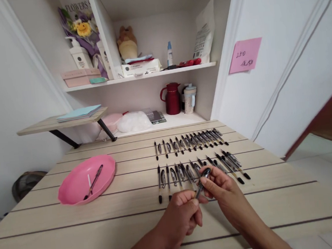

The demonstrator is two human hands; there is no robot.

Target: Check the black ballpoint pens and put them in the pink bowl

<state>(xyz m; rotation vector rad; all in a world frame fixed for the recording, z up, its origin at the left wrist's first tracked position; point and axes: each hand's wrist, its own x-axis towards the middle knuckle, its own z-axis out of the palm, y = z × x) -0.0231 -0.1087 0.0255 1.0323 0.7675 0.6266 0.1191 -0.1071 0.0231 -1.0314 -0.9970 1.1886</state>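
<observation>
Between my two hands, above the front row of pens, is a pen [200, 187] with a dark cap end. My left hand [186, 210] pinches its lower barrel, while my right hand [220, 185] grips the cap end. Just beyond lie pen bodies [168, 179] and separate dark caps [173, 176] in a front row, partly hidden by my hands. A back row of pens and caps [198, 141] stretches behind it. To the left, a pink plastic basin [107, 187] holds a pen [94, 181] and a thin white stick [89, 180].
The slatted wooden table [77, 235] meets a white shelf unit at the back. A small raised shelf [39, 125] with blue papers [79, 113] stands back left. A red jug [173, 100], a light cup [190, 99] and a plastic bag [135, 121] occupy the lower shelf.
</observation>
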